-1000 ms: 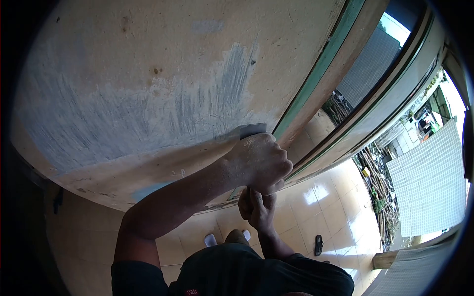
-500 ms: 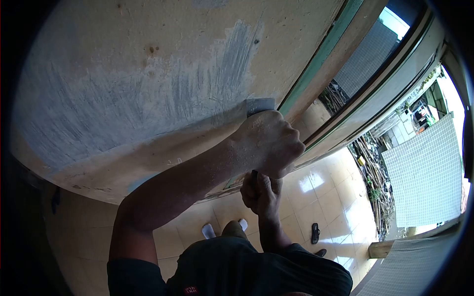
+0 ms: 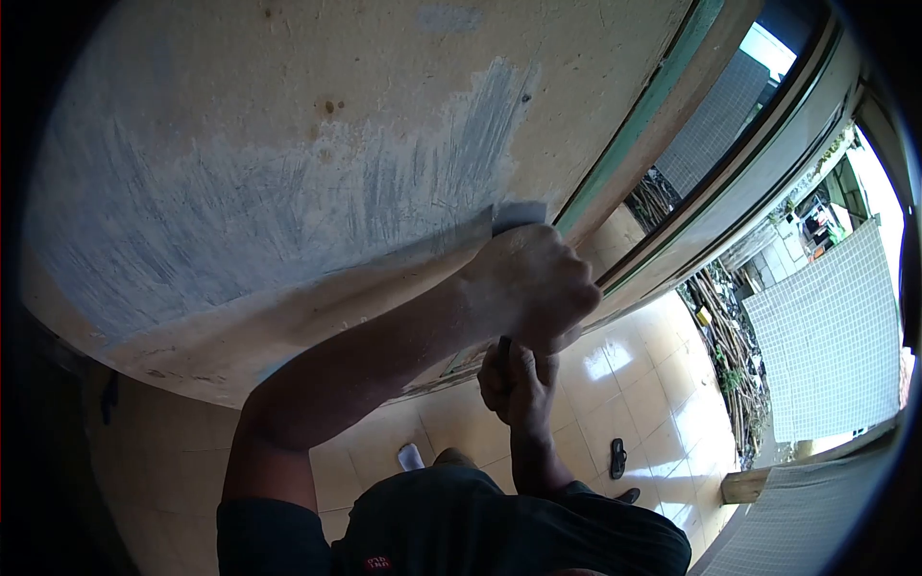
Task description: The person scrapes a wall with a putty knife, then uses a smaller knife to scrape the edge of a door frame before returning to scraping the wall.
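Note:
My left hand (image 3: 538, 283), dusted with pale powder, is closed in a fist just below a broad, flat grey scraper blade (image 3: 520, 215). The blade lies against the wall (image 3: 413, 77), at the lower right end of a rough grey scratched patch (image 3: 288, 206). Its handle is hidden by the fist. Right under the left hand, my right hand (image 3: 521, 384) is wrapped around a dark handle (image 3: 504, 348), whose end shows above the fingers. Whether this handle belongs to the same scraper I cannot tell.
A green and brown window frame (image 3: 615, 144) runs close to the right of the blade. Below is a shiny tiled floor (image 3: 595, 394) with a dark sandal (image 3: 618, 458). A pale mesh sheet (image 3: 826, 336) hangs at the right, near a heap of sticks (image 3: 725, 336).
The wall and both arms have shifted rightward and slightly down in view. Against the wall, the blade has slid a little to the left. Both hands keep their grip.

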Demonstrator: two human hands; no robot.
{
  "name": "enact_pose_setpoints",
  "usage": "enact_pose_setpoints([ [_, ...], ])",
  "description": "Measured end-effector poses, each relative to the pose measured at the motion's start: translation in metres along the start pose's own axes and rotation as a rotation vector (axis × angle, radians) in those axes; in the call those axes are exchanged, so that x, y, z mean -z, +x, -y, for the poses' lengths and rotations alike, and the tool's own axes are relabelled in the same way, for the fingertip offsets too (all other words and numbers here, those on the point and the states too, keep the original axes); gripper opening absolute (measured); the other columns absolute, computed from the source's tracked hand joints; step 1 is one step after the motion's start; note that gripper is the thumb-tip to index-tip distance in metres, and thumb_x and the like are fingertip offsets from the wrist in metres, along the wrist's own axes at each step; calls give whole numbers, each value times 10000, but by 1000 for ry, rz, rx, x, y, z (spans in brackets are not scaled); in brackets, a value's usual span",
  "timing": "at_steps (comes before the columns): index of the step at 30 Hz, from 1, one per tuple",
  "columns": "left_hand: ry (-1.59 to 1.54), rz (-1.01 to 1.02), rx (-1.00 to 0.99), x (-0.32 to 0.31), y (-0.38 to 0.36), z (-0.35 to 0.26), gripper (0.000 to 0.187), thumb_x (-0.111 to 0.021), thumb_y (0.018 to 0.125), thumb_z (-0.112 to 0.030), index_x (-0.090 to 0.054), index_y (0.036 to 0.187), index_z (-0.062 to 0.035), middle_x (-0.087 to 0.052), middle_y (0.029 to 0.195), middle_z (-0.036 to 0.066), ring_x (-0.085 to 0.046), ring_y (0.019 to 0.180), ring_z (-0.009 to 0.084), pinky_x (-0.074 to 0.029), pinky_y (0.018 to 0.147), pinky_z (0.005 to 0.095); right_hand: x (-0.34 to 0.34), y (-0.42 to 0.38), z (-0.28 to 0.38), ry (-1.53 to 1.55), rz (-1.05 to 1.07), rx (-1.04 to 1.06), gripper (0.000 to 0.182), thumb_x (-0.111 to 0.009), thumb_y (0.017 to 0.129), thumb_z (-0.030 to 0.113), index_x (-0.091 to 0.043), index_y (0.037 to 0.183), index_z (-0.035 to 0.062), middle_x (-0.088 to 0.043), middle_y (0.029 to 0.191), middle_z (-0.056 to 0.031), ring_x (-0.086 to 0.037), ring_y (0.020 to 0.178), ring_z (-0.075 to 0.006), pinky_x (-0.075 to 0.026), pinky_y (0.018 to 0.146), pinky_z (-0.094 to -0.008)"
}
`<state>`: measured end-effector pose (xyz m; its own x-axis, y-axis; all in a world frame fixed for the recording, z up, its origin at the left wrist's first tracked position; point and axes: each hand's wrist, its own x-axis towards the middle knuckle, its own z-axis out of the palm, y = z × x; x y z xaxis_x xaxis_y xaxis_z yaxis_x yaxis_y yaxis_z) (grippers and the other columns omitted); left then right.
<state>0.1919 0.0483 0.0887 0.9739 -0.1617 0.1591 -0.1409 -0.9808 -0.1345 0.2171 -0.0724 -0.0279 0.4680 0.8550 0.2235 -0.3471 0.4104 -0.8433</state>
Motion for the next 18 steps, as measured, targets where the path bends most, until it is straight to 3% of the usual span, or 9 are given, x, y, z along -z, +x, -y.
enact_pose_setpoints([
  [2, -21, -175, -81, 12, 8, 7, 213, -628, 695, -184, -528, 542, -76, -469, 400, 35, -453, 342, 97, -422, 370, 298, 0, 2, 8, 38, 10, -46, 232, -474, 966, 277, -451, 944, 47, -409, 576, -45, -297, 354, -72, -218, 289, -212],
  [6, -100, -70, -22, 4, -8, -4, 227, -637, 700, -200, -534, 544, -72, -467, 398, 51, -460, 346, 109, -419, 381, 296, -4, -9, 11, -27, 32, -31, 233, -452, 976, 274, -450, 913, 50, -398, 555, -37, -296, 360, -68, -218, 296, -205],
  [12, -64, -194, -111, 21, 9, 12, 194, -653, 638, -182, -517, 535, -90, -453, 394, 40, -432, 341, 100, -403, 381, 286, -10, 12, 22, -59, 53, 64, 238, -433, 984, 252, -465, 932, 22, -412, 596, -32, -319, 376, -66, -233, 295, -197],
  [16, -24, -77, -79, 12, -2, 1, 169, -634, 643, -174, -532, 541, -85, -471, 403, 49, -468, 358, 107, -423, 400, 287, -8, -6, 10, -74, 21, 17, 231, -439, 981, 238, -463, 926, 15, -416, 581, -35, -324, 367, -68, -233, 290, -203],
  [18, -16, -127, -86, 12, 0, 5, 179, -626, 648, -174, -527, 526, -89, -474, 401, 44, -466, 349, 108, -428, 407, 288, -8, 1, 6, -71, 44, 25, 229, -445, 978, 240, -461, 926, 17, -423, 580, -41, -326, 363, -73, -229, 289, -210],
])
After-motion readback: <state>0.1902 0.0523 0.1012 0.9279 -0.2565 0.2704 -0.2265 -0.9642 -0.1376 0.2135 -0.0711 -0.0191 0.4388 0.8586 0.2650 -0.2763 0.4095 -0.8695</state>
